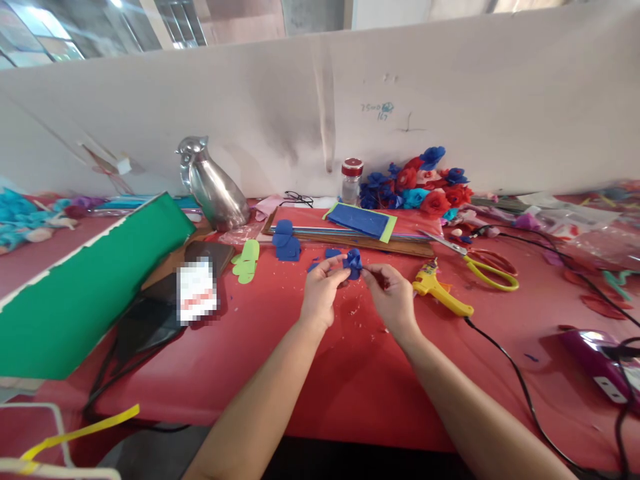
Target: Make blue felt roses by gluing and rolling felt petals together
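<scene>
Between my two hands is a small blue paper flower, held up over the red table. My left hand pinches it from the left with thumb and forefinger. From the right, the fingertips of my right hand are closed at the flower's lower edge. Just behind my left fingers lie small blue paper pieces, partly hidden. Stacked blue petal cut-outs and light green petal cut-outs rest to the left. A yellow glue gun lies close to my right hand.
Scissors with red and yellow handles lie beyond the glue gun. A steel jug, a red-lidded jar and a heap of paper flowers stand at the back. A green board is at left; black cords cross the right side.
</scene>
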Tool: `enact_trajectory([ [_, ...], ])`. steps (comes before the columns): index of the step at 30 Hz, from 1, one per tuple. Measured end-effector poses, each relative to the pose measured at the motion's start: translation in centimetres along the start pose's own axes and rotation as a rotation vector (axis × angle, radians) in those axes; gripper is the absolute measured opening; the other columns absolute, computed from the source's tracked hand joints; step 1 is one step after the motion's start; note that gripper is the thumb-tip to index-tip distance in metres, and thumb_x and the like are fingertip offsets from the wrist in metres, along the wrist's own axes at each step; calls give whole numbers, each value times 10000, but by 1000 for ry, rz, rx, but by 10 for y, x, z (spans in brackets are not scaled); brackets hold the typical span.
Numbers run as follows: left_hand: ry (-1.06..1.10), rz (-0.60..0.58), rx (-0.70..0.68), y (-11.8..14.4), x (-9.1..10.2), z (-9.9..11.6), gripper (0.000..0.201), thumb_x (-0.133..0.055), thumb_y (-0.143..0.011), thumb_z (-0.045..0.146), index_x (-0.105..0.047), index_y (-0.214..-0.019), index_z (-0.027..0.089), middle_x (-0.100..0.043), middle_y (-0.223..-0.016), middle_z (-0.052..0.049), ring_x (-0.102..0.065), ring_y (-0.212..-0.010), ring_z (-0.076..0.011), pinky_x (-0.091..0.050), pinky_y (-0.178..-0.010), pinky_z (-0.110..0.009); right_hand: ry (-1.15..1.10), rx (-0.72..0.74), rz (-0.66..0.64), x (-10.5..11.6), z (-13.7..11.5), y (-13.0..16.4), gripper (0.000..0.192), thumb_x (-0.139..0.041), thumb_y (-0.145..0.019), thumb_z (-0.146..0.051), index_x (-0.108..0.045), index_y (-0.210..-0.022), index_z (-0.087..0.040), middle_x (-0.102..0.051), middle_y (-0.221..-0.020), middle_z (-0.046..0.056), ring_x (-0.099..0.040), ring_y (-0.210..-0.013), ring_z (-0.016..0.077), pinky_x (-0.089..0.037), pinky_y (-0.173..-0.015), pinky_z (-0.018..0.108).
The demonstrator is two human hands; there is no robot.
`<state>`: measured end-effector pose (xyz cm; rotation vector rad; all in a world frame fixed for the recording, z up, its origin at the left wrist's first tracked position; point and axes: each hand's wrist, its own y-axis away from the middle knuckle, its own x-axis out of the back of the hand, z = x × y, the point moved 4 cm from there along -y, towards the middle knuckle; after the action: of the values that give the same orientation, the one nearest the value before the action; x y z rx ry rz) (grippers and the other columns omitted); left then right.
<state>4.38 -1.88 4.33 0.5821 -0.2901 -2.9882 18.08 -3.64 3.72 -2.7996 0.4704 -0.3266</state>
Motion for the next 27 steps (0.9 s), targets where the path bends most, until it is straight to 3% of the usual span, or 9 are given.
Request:
enact_trajectory([
  [5, 32, 9, 25, 0, 0, 0, 306, -731, -591, 167, -709, -896, 170, -643, -628, 19, -562, -582, -92, -442, -671, -258, 143, 141, 31, 3, -10, 2, 130, -592, -816, -340, -681, -773, -256, -642, -730, 34, -517, -642, 181, -397, -623, 323],
  [16, 141, 32, 160, 0, -1, -4, 316, -708, -603, 94, -679, -911, 157, -683, -669, -13, -590, -560, -97, -452, -615, -238, 257, 247, 45, 4, -12, 5, 176, -521, -874, -304, -689, -864, -256, -658, -843, 58, -569, -740, 200, -442, -707, 335],
  [21, 146, 40, 183, 1, -1, -3, 266, -698, -613, 88, -650, -866, 157, -683, -656, -15, -589, -546, -94, -443, -586, -220, 103, 83, 99, 8, -4, -2, 200, -577, -821, -382, -675, -830, -208, -636, -747, 34, -535, -667, 169, -430, -664, 314],
  [27, 60, 27, 110, -1, -1, -3, 119, -717, -589, 144, -656, -691, 154, -663, -629, -7, -584, -593, -91, -365, -567, -204, -374, -261, -43, 0, 5, -5, 314, -712, -676, -480, -652, -776, -188, -542, -582, -33, -454, -544, 110, -359, -554, 259],
])
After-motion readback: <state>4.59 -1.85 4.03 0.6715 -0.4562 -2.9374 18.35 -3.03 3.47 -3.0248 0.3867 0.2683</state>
